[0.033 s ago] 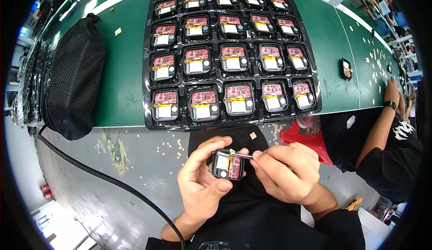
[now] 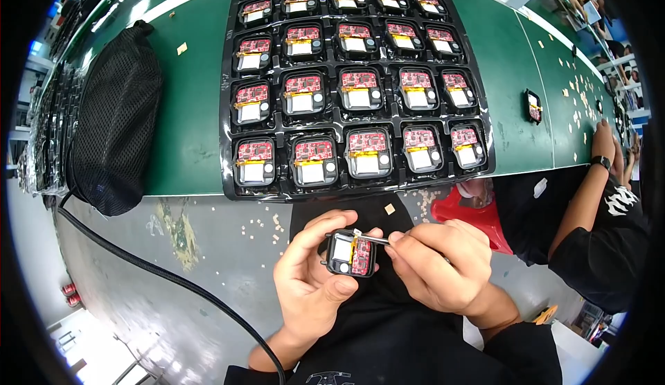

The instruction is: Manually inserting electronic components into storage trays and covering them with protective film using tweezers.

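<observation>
My left hand point(image 2: 309, 274) grips a black smartwatch case point(image 2: 341, 272) by its edges, in front of the table. Inside the case are a red circuit board point(image 2: 361, 257), a silver-white block point(image 2: 341, 248) and a strip of yellow tape between them. My right hand point(image 2: 443, 264) pinches a thin metal tool point(image 2: 375, 239), which looks like tweezers. Its tip reaches the case's upper edge, at a small white piece point(image 2: 357, 233) by the end of the yellow strip. Whether the tip grips that piece is too small to tell.
A black tray point(image 2: 325, 125) on the green table point(image 2: 187, 108) holds rows of similar open cases. Left of it lies a black mesh bag point(image 2: 114, 122); a black hose point(image 2: 166, 274) runs below. Rightward are a loose case point(image 2: 533, 106), scattered tan squares and a co-worker's arm point(image 2: 589, 191).
</observation>
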The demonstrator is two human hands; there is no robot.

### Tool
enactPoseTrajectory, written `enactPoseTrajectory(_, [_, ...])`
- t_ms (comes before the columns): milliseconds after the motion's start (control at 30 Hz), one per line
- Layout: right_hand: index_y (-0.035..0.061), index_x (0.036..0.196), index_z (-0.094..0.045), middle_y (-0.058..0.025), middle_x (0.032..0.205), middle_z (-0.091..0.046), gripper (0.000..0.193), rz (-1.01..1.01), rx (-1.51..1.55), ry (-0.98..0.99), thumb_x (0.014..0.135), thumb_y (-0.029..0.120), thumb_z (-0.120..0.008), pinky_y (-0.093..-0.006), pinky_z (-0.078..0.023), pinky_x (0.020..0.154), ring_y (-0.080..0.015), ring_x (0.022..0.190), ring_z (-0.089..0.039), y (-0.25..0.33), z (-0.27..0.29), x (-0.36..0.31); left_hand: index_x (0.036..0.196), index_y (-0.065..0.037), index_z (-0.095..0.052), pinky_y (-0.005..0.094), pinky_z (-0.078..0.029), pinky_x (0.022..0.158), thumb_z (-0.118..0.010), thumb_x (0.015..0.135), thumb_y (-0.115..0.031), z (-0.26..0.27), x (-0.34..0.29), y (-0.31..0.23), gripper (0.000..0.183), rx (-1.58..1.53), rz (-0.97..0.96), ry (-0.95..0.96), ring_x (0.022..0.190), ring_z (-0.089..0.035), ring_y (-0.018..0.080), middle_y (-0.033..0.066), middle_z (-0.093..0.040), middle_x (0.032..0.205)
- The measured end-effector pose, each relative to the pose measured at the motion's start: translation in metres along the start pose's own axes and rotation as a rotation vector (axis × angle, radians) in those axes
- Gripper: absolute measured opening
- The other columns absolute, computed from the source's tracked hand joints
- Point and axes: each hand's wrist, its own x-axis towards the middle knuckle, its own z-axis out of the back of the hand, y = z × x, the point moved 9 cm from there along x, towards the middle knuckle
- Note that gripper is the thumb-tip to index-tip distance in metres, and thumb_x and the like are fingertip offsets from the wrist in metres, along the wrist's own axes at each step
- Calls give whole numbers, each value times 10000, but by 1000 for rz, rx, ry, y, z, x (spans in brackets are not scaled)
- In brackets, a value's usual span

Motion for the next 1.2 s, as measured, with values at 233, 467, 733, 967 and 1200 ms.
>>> enactPoseTrajectory(233, [24,925,-741,-46,815,-654,234,-34,17,19,704,32,-816,-263,-431,470,-141,561,-579,-2,-3,-1,1355,66,-489,379,-667,755,-860,768,-475,4,-2,3,880,2,-2,-13,1125,-681,367,206,-547,1355])
enactPoseTrajectory(467, [32,935,-731,-60,822,-664,245,-141,138,30,713,23,-834,-282,-488,497,-174,612,-640,-11,-4,1,1362,73,-483,381,-668,755,-853,784,-470,4,-2,1,876,9,-19,-9,1133,-677,384,225,-535,1364])
enactPoseTrajectory(733, [42,920,-720,-64,825,-677,233,-268,254,119,715,11,-825,-295,-519,509,-193,645,-673,-21,-10,4,1375,75,-491,384,-664,760,-854,798,-449,5,-2,-2,860,16,-45,-2,1137,-674,398,234,-520,1381])
enactPoseTrajectory(967, [35,925,-720,-69,823,-674,230,-244,207,91,721,20,-826,-293,-511,497,-186,618,-662,-14,-12,1,1367,67,-494,374,-670,754,-864,796,-417,8,-4,-1,834,18,-71,14,1132,-675,405,240,-515,1383])
enactPoseTrajectory(1200, [27,945,-729,-61,820,-663,252,-81,95,17,711,24,-821,-277,-476,475,-160,578,-624,-4,-12,-5,1353,69,-516,387,-671,772,-884,777,-389,9,-7,0,823,-6,-56,-18,1138,-675,395,235,-555,1341])
